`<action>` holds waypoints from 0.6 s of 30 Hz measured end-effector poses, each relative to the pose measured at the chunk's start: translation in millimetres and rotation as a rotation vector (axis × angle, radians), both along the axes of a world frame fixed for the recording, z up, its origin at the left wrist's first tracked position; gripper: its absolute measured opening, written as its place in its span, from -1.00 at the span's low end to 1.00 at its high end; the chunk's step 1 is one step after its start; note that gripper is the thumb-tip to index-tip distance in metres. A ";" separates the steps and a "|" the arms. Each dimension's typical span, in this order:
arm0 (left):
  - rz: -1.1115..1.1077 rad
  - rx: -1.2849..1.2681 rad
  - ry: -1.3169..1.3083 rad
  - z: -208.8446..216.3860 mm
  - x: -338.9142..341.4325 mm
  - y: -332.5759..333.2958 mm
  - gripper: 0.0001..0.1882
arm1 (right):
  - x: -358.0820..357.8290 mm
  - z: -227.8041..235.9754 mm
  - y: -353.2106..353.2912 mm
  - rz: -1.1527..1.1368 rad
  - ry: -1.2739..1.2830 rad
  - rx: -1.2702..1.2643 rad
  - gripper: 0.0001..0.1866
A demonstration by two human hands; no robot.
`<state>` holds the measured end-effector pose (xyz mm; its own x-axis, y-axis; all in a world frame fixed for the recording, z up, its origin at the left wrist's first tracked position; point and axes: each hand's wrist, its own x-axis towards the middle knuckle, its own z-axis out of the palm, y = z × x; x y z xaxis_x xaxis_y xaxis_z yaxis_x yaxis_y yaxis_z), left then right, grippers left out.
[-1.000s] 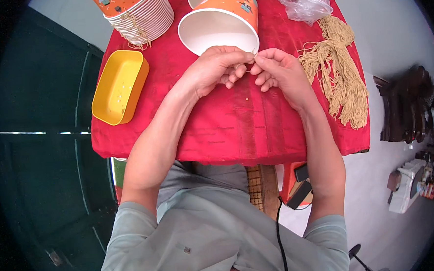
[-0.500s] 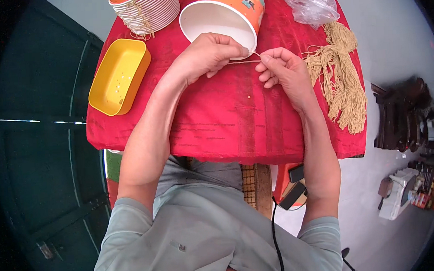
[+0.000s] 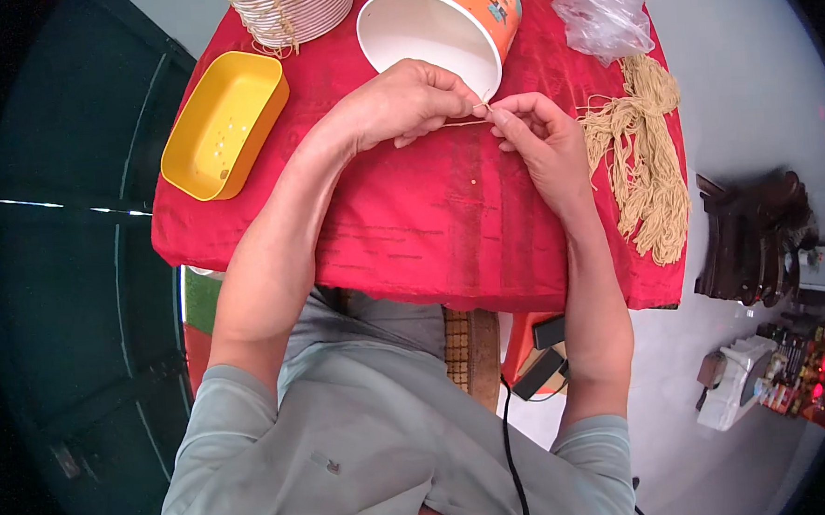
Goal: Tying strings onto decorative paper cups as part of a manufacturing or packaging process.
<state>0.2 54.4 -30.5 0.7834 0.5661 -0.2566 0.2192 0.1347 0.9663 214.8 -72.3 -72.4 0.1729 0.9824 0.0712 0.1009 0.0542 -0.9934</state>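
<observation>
An orange paper bucket [image 3: 504, 15] with a white inside lies on its side, its mouth turned toward me. A thin tan string [image 3: 462, 123] is at the near edge of its rim. My left hand [image 3: 416, 103] pinches the string just below the rim. Close against it, my right hand [image 3: 541, 134] holds the string between thumb and forefinger. The fingertips of both hands nearly meet, and whether there is a knot between them is too small to tell. To the right lies a bundle of tan strings [image 3: 646, 166], gathered near its top.
A yellow rectangular tray [image 3: 269, 102] with small bits inside sits at the left on the red tablecloth [image 3: 383, 226]. Stacked white-rimmed buckets [image 3: 311, 11], with strings hanging from them, stand at the far left. A clear plastic bag [image 3: 610, 14] lies at the far right.
My hands have drawn together at the string, the right fingertips now meeting the left ones. The whole view has shifted and tilted slightly.
</observation>
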 end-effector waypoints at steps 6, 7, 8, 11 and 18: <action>-0.036 -0.033 -0.028 -4.7 -0.1 9.3 -0.82 | -5.5 9.3 2.4 -0.055 -0.169 0.042 -0.85; -0.037 -0.035 -0.026 -5.2 0.3 8.4 -0.82 | -5.1 8.5 1.8 -0.060 -0.197 0.045 -0.85; -0.081 -0.048 -0.032 -4.1 -1.2 8.2 -0.83 | -6.6 7.6 -0.8 -0.069 -0.225 0.067 -0.85; -0.068 -0.062 -0.010 -3.9 1.0 3.1 -0.84 | -5.1 2.1 -4.3 -0.079 -0.223 0.070 -0.85; -0.028 -0.074 0.016 -7.1 -2.1 -3.1 -0.84 | -11.9 4.6 -7.3 -0.090 -0.351 0.175 -0.87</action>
